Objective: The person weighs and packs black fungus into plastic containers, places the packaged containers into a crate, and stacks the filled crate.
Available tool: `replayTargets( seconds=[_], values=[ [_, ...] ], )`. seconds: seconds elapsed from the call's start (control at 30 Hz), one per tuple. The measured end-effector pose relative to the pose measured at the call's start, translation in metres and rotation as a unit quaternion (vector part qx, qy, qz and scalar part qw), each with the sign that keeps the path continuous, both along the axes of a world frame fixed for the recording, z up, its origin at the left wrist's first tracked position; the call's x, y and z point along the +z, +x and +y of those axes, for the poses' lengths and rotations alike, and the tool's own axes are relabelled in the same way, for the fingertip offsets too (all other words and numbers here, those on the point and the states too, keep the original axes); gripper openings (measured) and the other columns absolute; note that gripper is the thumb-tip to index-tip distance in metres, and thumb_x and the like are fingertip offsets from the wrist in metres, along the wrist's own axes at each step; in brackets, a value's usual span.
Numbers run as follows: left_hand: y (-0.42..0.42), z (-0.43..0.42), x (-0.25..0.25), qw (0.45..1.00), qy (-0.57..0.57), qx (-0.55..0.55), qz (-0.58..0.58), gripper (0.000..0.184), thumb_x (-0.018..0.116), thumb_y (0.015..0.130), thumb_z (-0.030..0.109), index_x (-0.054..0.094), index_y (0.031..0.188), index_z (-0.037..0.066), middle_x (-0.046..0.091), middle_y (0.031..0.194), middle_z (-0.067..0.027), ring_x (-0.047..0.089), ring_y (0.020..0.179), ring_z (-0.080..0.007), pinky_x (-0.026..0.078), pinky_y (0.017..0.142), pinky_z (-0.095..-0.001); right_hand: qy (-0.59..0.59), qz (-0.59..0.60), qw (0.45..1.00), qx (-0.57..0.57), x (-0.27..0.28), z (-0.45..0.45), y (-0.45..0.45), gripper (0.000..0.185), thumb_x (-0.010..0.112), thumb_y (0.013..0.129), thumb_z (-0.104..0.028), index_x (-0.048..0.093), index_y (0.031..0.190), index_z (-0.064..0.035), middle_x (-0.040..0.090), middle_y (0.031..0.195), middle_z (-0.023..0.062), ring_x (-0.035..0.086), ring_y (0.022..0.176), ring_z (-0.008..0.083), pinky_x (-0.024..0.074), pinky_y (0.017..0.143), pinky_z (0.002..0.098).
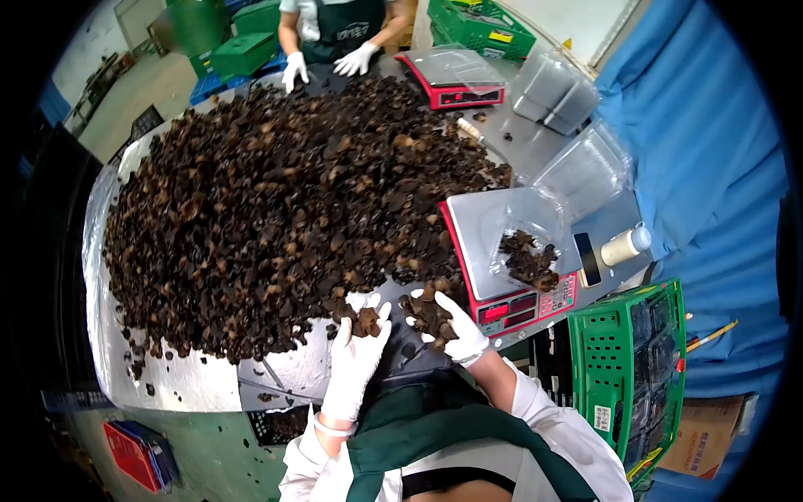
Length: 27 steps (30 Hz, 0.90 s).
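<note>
A large heap of dark brown fungus pieces (276, 201) covers much of the metal table (192, 385). At the heap's near edge, my left hand (361, 339), in a white glove, is curled around a few brown pieces. My right hand (447, 326), gloved too, holds a clump of dark pieces, a short gap from the left. Just right of it stands a red scale (477, 217) with a clear plastic tray (502, 259) on its plate. Some fungus pieces (529, 259) lie in that tray.
Across the table a person in white gloves (355, 60) works beside a second scale (456, 75). Clear trays (556, 88), a phone (587, 259) and a bottle (626, 244) are on the right. A green crate (602, 360) holding packed trays stands at the lower right.
</note>
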<state>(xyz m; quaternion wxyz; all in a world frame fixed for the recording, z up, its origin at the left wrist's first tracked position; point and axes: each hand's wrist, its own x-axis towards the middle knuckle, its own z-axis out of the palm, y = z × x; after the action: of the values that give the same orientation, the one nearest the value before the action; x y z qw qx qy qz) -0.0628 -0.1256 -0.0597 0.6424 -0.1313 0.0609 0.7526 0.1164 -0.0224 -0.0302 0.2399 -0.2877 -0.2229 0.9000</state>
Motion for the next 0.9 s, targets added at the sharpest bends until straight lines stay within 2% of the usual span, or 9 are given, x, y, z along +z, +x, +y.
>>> replayTargets(
  seconds=[0.13, 0.17, 0.33, 0.43, 0.5, 0.57, 0.8, 0.87, 0.9],
  values=[
    [0.029, 0.046, 0.027, 0.995, 0.033, -0.054, 0.078, 0.039, 0.050, 0.097, 0.031, 0.049, 0.128, 0.007, 0.045, 0.138, -0.0152, 0.044, 0.128, -0.0351, 0.047, 0.096, -0.0484, 0.090, -0.028, 0.989, -0.109, 0.055, 0.037, 0.052, 0.037, 0.043, 0.100, -0.031, 0.046, 0.129, -0.0086, 0.062, 0.116, 0.0050, 0.064, 0.095, 0.0207, 0.0476, 0.061, 0.0277],
    [0.036, 0.061, 0.031, 0.991, 0.033, -0.068, 0.107, 0.037, 0.049, 0.097, 0.030, 0.051, 0.125, 0.006, 0.048, 0.135, -0.0152, 0.047, 0.125, -0.0343, 0.049, 0.095, -0.0473, 0.179, -0.041, 0.975, -0.128, 0.056, 0.051, 0.072, 0.035, 0.045, 0.099, -0.026, 0.045, 0.130, -0.0088, 0.063, 0.113, 0.0059, 0.064, 0.097, 0.0193, 0.0501, 0.064, 0.0296],
    [0.090, 0.132, 0.062, 0.981, 0.011, -0.109, 0.160, 0.030, 0.054, 0.096, 0.025, 0.056, 0.118, 0.005, 0.060, 0.118, -0.0120, 0.059, 0.110, -0.0277, 0.052, 0.090, -0.0429, 0.279, -0.106, 0.923, -0.244, 0.083, 0.121, 0.138, 0.026, 0.054, 0.093, -0.014, 0.058, 0.113, 0.0020, 0.064, 0.106, 0.0060, 0.061, 0.095, 0.0140, 0.0474, 0.086, 0.0279],
    [0.126, 0.168, 0.070, 0.969, -0.003, -0.088, 0.232, 0.030, 0.060, 0.092, 0.024, 0.055, 0.118, 0.008, 0.060, 0.112, -0.0068, 0.058, 0.104, -0.0219, 0.049, 0.091, -0.0430, 0.415, -0.228, 0.850, -0.229, 0.084, 0.139, 0.159, 0.026, 0.060, 0.090, -0.012, 0.059, 0.111, 0.0024, 0.063, 0.104, 0.0039, 0.058, 0.093, 0.0102, 0.0447, 0.086, 0.0249],
    [0.146, 0.184, 0.075, 0.944, 0.013, -0.083, 0.320, 0.037, 0.062, 0.091, 0.024, 0.050, 0.124, 0.012, 0.056, 0.117, -0.0041, 0.054, 0.107, -0.0182, 0.044, 0.094, -0.0417, 0.398, -0.263, 0.853, -0.212, 0.080, 0.139, 0.165, 0.030, 0.063, 0.088, -0.010, 0.058, 0.115, 0.0003, 0.063, 0.106, 0.0045, 0.057, 0.096, 0.0101, 0.0442, 0.087, 0.0253],
    [0.162, 0.195, 0.069, 0.936, 0.016, -0.071, 0.344, 0.033, 0.059, 0.092, 0.023, 0.053, 0.121, 0.007, 0.059, 0.117, -0.0057, 0.053, 0.111, -0.0215, 0.040, 0.100, -0.0438, 0.461, -0.285, 0.819, -0.190, 0.067, 0.143, 0.166, 0.033, 0.065, 0.086, -0.008, 0.058, 0.118, -0.0023, 0.063, 0.110, 0.0047, 0.056, 0.100, 0.0115, 0.0438, 0.089, 0.0251],
    [0.160, 0.200, 0.040, 0.865, -0.049, -0.019, 0.499, 0.032, 0.055, 0.095, 0.020, 0.052, 0.122, 0.004, 0.058, 0.117, -0.0057, 0.055, 0.109, -0.0175, 0.042, 0.096, -0.0342, 0.438, -0.216, 0.859, -0.151, 0.053, 0.161, 0.190, 0.032, 0.058, 0.084, 0.005, 0.058, 0.115, -0.0027, 0.062, 0.112, 0.0040, 0.057, 0.103, 0.0130, 0.0440, 0.091, 0.0262],
    [0.161, 0.193, 0.062, 0.819, -0.079, -0.029, 0.567, 0.031, 0.055, 0.095, 0.016, 0.052, 0.121, 0.000, 0.057, 0.117, -0.0080, 0.057, 0.104, -0.0157, 0.044, 0.094, -0.0288, 0.476, -0.258, 0.833, -0.118, 0.066, 0.160, 0.194, 0.038, 0.056, 0.081, 0.008, 0.057, 0.116, -0.0048, 0.063, 0.109, 0.0034, 0.058, 0.100, 0.0124, 0.0457, 0.088, 0.0263],
    [0.159, 0.192, 0.063, 0.754, -0.089, -0.052, 0.649, 0.032, 0.055, 0.095, 0.015, 0.053, 0.123, 0.000, 0.057, 0.120, -0.0084, 0.056, 0.106, -0.0165, 0.043, 0.096, -0.0297, 0.540, -0.289, 0.784, -0.106, 0.067, 0.160, 0.195, 0.045, 0.056, 0.076, 0.008, 0.056, 0.119, -0.0069, 0.063, 0.107, 0.0051, 0.059, 0.097, 0.0144, 0.0464, 0.087, 0.0266]
  ],
)
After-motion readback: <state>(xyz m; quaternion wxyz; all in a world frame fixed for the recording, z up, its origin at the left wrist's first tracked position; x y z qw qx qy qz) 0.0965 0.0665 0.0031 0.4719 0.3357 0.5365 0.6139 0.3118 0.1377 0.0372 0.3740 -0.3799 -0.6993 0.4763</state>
